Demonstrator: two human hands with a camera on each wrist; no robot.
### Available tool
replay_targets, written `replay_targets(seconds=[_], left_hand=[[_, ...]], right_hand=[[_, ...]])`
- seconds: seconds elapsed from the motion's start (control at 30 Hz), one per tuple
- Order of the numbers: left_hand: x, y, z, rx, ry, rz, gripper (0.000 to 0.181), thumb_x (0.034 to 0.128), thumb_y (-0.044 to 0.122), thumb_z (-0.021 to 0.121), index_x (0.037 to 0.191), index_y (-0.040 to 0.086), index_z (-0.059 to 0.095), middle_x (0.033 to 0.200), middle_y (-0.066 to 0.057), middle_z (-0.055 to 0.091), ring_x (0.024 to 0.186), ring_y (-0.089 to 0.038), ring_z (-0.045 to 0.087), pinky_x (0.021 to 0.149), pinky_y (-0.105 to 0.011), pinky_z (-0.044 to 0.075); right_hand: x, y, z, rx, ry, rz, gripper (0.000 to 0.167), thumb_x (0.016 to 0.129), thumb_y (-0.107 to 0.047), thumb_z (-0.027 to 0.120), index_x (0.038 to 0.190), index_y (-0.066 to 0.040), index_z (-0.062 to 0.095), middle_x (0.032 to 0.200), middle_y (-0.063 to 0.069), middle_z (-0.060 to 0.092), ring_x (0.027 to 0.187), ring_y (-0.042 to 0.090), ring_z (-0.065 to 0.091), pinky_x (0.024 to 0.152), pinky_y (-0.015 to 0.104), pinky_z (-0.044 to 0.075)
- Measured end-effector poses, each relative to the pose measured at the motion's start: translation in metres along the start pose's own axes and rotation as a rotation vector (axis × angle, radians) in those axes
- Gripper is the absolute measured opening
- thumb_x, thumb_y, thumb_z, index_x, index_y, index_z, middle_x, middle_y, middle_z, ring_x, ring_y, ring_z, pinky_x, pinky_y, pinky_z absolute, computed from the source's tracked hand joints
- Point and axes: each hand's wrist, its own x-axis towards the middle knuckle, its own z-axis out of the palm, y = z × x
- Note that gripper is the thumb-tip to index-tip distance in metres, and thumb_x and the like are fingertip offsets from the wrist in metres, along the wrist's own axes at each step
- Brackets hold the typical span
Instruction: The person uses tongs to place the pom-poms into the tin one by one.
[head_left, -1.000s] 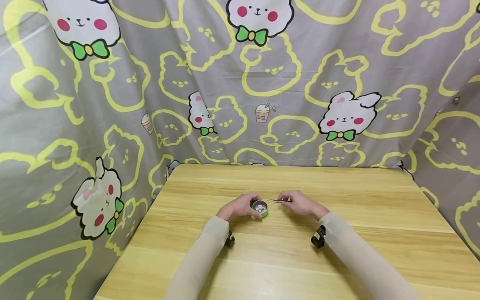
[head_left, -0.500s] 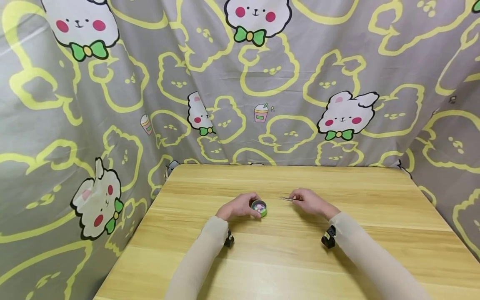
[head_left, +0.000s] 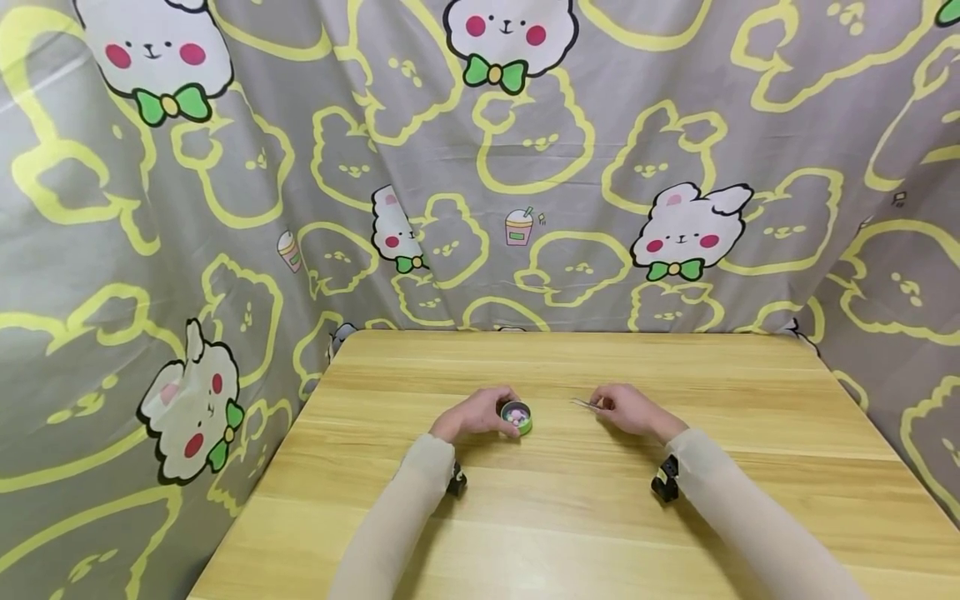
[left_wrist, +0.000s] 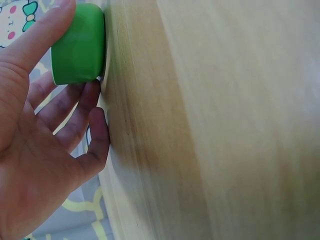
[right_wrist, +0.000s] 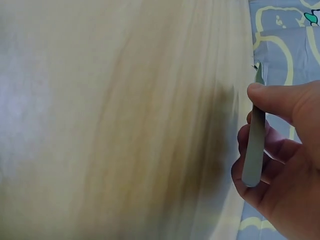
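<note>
A small round green tin (head_left: 526, 427) stands on the table, with pink, white and purple bits inside it. My left hand (head_left: 480, 412) holds the tin from its left side. In the left wrist view the thumb lies against the green wall (left_wrist: 80, 47) and the fingers reach behind it. To the right of the tin, my right hand (head_left: 628, 408) pinches metal tweezers (head_left: 583, 404) between thumb and fingers, tips pointing left. The right wrist view shows the tweezers (right_wrist: 255, 145) lengthwise across the fingers; I see nothing in their tips.
The wooden table (head_left: 555, 517) spreads around both hands. A grey curtain (head_left: 450, 167) with yellow outlines and white cartoon animals hangs behind the table and at its sides. Black wrist cameras (head_left: 665, 479) sit under both wrists.
My right hand has moved right with the tweezers, away from the tin, and their tips no longer reach the tin's rim. The left hand stays on the tin.
</note>
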Motion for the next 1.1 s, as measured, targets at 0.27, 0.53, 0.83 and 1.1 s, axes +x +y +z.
replay_targets(seconds=[0.27,0.53,0.83,1.1], left_hand=[[0.000,0.000,0.002,0.008,-0.001,0.010,0.045,0.0731,0.028,0.083,0.109,0.017,0.057,0.100,0.007,0.061,0.091,-0.009,0.056,0.082,-0.027,0.044],[-0.004,-0.001,0.000,0.022,-0.002,0.011,0.047,0.0726,0.028,0.083,0.110,0.017,0.057,0.100,0.007,0.060,0.091,-0.009,0.056,0.082,-0.026,0.044],[-0.007,0.002,0.000,0.031,-0.004,0.020,0.051,0.0715,0.027,0.084,0.113,0.015,0.057,0.102,0.006,0.061,0.094,-0.012,0.057,0.085,-0.027,0.044],[-0.010,0.002,0.003,0.044,-0.004,0.016,0.066,0.0728,0.030,0.083,0.128,0.011,0.052,0.117,0.001,0.058,0.104,-0.012,0.054,0.091,-0.028,0.042]], right_hand=[[-0.002,0.002,0.003,-0.009,0.000,0.016,0.013,0.087,-0.006,0.064,0.100,-0.006,0.064,0.074,-0.003,0.056,0.066,0.013,0.048,0.062,0.033,0.041],[0.003,0.001,0.009,-0.033,0.002,0.034,0.012,0.086,-0.006,0.065,0.099,-0.006,0.065,0.074,-0.002,0.055,0.067,0.014,0.049,0.064,0.033,0.042],[0.000,-0.002,0.008,-0.032,0.032,0.070,0.019,0.081,-0.013,0.072,0.097,-0.005,0.064,0.074,-0.001,0.055,0.067,0.014,0.049,0.065,0.034,0.042],[-0.022,0.001,-0.003,0.009,0.049,0.102,0.033,0.085,-0.020,0.069,0.107,0.003,0.060,0.077,0.002,0.054,0.060,0.012,0.051,0.067,0.036,0.044]])
